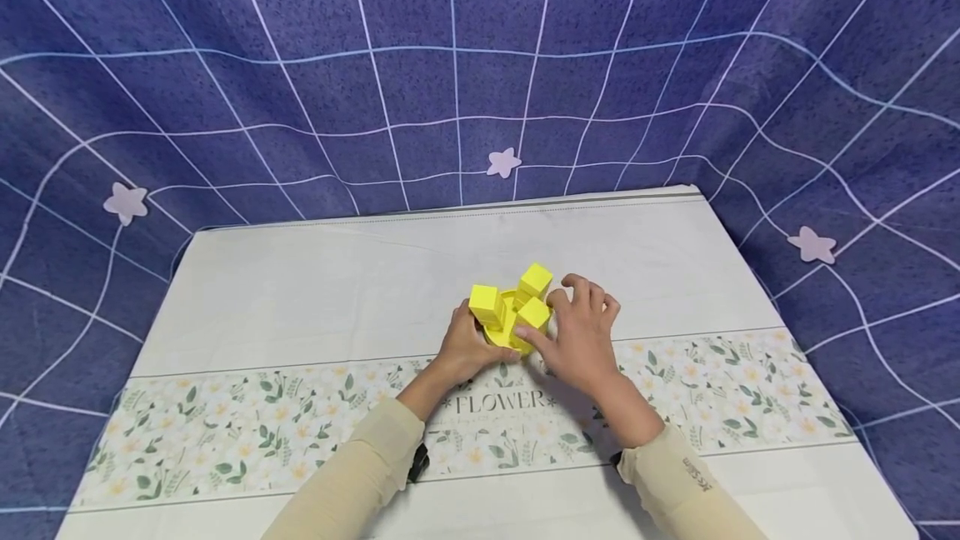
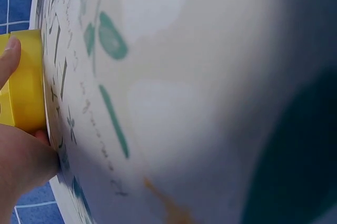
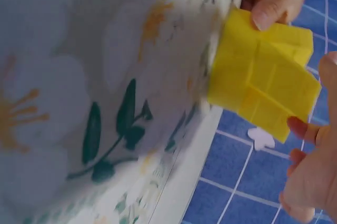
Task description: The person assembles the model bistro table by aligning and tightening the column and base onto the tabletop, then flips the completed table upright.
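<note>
A yellow round base with three upright yellow blocks on it sits near the middle of the table. My left hand grips the base from the left, its thumb along the near side. The left block rises beside those fingers, and the back block stands farther off. From the right, my right hand pinches the near right block between thumb and index finger, its other fingers loosely bent. In the right wrist view, the near block leans outward above the base.
A white cloth with a floral band and the word FLOWER covers the table. Behind it and at both sides hangs a blue grid-patterned curtain with pale stars.
</note>
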Tool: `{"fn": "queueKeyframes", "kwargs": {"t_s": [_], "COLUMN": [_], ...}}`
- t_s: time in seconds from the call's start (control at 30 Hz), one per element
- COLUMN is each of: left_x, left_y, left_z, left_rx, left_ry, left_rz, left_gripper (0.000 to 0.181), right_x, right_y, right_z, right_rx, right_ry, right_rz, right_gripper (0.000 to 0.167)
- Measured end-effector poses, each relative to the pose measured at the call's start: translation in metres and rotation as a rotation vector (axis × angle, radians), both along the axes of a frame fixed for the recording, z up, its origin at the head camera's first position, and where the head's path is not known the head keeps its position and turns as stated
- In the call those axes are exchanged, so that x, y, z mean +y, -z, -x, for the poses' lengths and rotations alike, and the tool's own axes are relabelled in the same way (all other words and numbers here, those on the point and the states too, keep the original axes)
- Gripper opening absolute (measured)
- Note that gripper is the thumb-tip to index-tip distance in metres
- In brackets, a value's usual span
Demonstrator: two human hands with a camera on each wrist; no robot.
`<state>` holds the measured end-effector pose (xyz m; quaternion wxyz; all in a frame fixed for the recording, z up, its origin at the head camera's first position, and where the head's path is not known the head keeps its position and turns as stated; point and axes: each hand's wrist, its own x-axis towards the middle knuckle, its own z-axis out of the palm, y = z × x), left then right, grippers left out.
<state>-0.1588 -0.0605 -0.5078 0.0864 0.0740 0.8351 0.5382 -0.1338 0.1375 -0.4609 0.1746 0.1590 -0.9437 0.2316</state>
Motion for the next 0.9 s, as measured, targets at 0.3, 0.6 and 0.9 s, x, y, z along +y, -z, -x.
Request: {"fn": "queueKeyframes", "kwargs": {"t_s": [0.3, 0.6, 0.9], "left_x": [-0.001, 0.0, 0.0], "left_y": [-0.001, 0.001, 0.002], "left_z": [0.001, 0.001, 0.002], "left_rx": [-0.002, 0.017, 0.001], "left_ry": [0.001, -0.006, 0.006], "left_rz": [-0.037, -0.029, -0.035], "left_gripper": [0.092, 0.09, 0.089], "right_x": [0.018, 0.01, 0.019], "right_y": [-0.006, -0.001, -0.009], "right_z": [0.001, -0.008, -0.009], "right_rx": [-0.036, -0.057, -0.067], "right_ry": [-0.16, -0.096, -0.214], "right_rz": [0.045, 0.09, 0.088], "right_gripper": [0.046, 0.044, 0.063]}}
